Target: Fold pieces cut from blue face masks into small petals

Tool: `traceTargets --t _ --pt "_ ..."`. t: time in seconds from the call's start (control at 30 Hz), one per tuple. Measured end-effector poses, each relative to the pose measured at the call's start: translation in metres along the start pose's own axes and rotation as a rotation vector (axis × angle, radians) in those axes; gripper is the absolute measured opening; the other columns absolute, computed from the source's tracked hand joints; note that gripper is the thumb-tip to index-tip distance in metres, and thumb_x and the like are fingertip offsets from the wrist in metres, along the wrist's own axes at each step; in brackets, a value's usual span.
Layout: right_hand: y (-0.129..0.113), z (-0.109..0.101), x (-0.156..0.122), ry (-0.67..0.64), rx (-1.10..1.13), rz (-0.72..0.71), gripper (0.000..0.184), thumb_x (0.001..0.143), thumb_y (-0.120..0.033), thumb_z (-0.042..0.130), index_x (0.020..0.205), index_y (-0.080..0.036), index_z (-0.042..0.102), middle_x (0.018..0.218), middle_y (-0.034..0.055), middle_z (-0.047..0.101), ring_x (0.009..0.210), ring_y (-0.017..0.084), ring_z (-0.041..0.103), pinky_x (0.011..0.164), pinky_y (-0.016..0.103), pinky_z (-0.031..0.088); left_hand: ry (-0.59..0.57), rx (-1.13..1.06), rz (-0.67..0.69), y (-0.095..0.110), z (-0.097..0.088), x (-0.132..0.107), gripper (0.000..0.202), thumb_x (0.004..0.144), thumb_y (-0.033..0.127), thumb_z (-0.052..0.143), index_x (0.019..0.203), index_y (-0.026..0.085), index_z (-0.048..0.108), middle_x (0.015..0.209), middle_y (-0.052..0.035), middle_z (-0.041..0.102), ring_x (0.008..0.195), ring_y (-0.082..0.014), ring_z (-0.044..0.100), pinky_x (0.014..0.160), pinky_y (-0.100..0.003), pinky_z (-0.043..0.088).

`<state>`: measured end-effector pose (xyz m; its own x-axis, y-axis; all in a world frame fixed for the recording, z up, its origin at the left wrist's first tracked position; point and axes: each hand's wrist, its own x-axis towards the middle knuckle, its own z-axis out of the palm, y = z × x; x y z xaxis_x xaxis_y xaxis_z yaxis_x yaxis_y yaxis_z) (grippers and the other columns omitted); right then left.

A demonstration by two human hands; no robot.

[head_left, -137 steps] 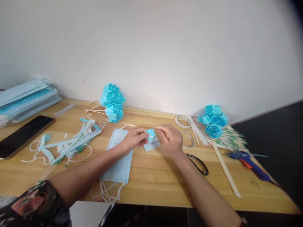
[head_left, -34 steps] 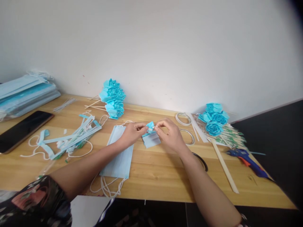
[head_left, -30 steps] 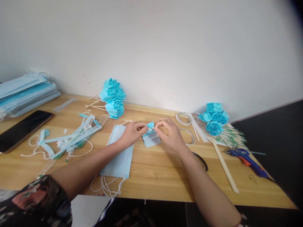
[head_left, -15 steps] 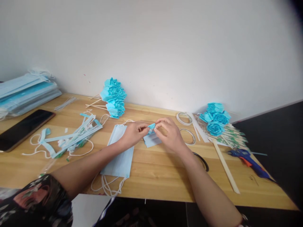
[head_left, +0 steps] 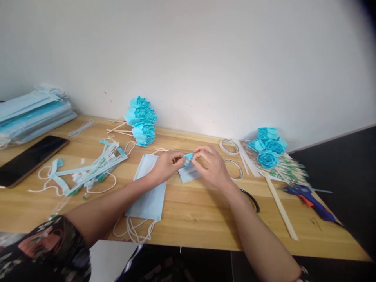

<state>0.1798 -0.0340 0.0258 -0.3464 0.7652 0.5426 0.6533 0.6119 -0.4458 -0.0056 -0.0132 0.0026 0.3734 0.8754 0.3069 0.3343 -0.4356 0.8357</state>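
Observation:
My left hand (head_left: 165,166) and my right hand (head_left: 212,166) meet over the middle of the wooden table (head_left: 190,219). Both pinch a small folded piece of blue mask fabric (head_left: 188,157) between fingertips. A pale blue cut piece (head_left: 188,174) lies on the table right under the fold. My left wrist rests over a stack of flat blue face masks (head_left: 148,196) whose white ear loops hang past the table's front edge.
Finished blue fabric roses on sticks lie at the back (head_left: 141,121) and at the right (head_left: 267,150). Two tape rolls (head_left: 233,166), black scissors (head_left: 251,199), a wooden stick (head_left: 280,211) and a blue glue gun (head_left: 308,197) sit right. Mask scraps (head_left: 88,172), a phone (head_left: 29,158) and piled masks (head_left: 32,115) are left.
The blue fold has been pressed smaller and lower between my fingertips over the last seconds. Both hands stay in about the same spot.

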Motion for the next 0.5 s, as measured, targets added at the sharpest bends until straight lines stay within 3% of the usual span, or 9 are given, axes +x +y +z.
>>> traceTargets --t 0.13,0.5 --pt "-0.0011 -0.0003 0.0004 -0.013 0.007 -0.010 0.005 0.082 -0.020 0.058 0.078 -0.023 0.060 0.097 0.0050 0.062 0.096 0.022 0.056 0.085 0.039 0.045 0.013 -0.005 -0.017 -0.0020 0.0004 0.0004 0.025 0.082 0.025 0.048 0.060 0.015 0.056 0.057 0.0020 0.048 0.057 -0.0109 0.041 0.055 -0.023 0.027" --pt "0.0016 0.0019 -0.0005 -0.017 0.004 -0.008 0.005 0.080 -0.019 0.059 0.077 -0.023 0.061 0.099 0.0054 0.062 0.096 0.022 0.057 0.083 0.038 0.046 -0.030 -0.014 0.011 0.0014 -0.0009 -0.0004 0.025 0.082 0.024 0.046 0.060 0.015 0.054 0.056 0.0031 0.044 0.056 -0.0099 0.039 0.054 -0.023 0.027"
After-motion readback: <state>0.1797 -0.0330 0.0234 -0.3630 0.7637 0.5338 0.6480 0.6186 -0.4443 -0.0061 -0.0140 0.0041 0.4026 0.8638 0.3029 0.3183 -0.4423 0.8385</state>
